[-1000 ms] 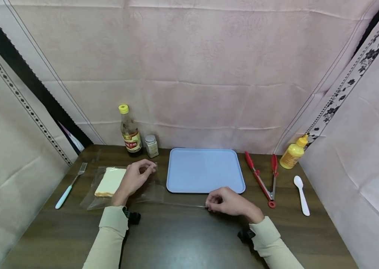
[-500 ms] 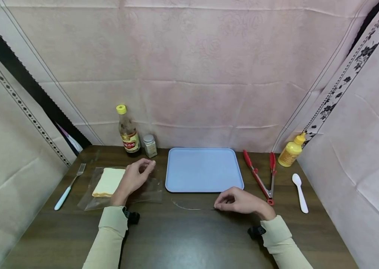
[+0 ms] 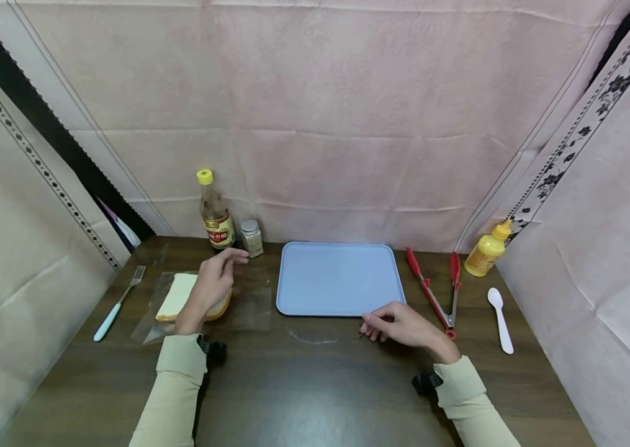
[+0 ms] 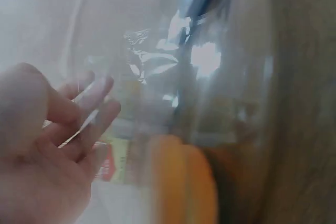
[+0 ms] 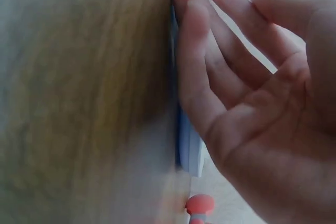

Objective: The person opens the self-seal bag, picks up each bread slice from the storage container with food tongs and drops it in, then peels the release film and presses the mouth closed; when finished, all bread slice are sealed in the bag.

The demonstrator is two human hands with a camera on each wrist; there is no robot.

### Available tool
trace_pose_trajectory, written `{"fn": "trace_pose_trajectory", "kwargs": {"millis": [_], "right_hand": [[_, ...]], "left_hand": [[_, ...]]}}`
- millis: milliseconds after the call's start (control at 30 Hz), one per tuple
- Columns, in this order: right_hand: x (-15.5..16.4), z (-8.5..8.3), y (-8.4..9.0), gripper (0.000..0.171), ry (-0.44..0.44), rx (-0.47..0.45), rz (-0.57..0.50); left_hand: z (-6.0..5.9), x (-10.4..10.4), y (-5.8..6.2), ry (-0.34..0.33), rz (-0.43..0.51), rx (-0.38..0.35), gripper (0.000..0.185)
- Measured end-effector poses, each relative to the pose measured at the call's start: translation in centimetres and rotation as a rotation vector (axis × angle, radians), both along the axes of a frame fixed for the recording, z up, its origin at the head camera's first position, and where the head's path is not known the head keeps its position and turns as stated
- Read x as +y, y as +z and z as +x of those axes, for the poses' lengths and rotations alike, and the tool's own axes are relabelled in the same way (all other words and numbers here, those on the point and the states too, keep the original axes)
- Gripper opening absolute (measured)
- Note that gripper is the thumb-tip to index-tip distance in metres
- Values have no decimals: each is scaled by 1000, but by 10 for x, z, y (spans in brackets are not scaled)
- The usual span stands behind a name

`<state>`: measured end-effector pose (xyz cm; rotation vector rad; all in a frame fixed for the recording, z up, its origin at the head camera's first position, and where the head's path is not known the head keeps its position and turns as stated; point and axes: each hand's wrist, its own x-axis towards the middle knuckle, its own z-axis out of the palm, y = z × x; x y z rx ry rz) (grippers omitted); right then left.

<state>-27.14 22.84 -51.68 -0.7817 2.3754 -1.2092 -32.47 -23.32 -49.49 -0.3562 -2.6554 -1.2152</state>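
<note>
Sliced bread [image 3: 178, 297] lies at the left of the table in a clear plastic bag [image 3: 253, 310]. Over the bread, my left hand [image 3: 211, 285] partly covers it and pinches the thin film near the bag's right part. In the left wrist view, the film rises in front of the orange-brown crust [image 4: 184, 182], beside the thumb and bent fingers. My right hand [image 3: 401, 324] is at the near right corner of the blue tray [image 3: 342, 279], its fingers loosely bent, thumb apart, nothing seen between them. A thin, pale, curved strip [image 3: 311, 341] lies on the table to its left.
Behind the left hand stand a sauce bottle [image 3: 217, 223] with a yellow cap and a small shaker jar [image 3: 251, 238]. A fork [image 3: 119, 304] lies far left. On the right are red-handled tongs [image 3: 432, 295], a yellow squeeze bottle [image 3: 485, 253] and a white spoon [image 3: 501, 323].
My right hand pulled a thin strip rightward, away from the bag, then let it go on the table, its fingers loosening. My left hand shifted slightly left and away, uncovering bread crust.
</note>
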Motion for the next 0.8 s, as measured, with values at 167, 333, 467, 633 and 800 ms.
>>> {"fn": "trace_pose_trajectory", "kwargs": {"millis": [167,333,467,633,800], "right_hand": [[0,3,6,20,-78,165,65],[-2,6,13,14,-202,252,83],[-19,7,18,18,-201,291,31],[-73,14,21,5,-23,240,-26],[-130,19,13,20,90,75,-99]], "left_hand": [[-2,-6,11,15,-104,-41,44],[-10,-14,17,-16,-208,-51,31],[-21,-16,19,-98,-257,-104,31],[-34,-13,15,-228,-294,-177,26],[-40,-6,13,-213,-255,-117,13]]}}
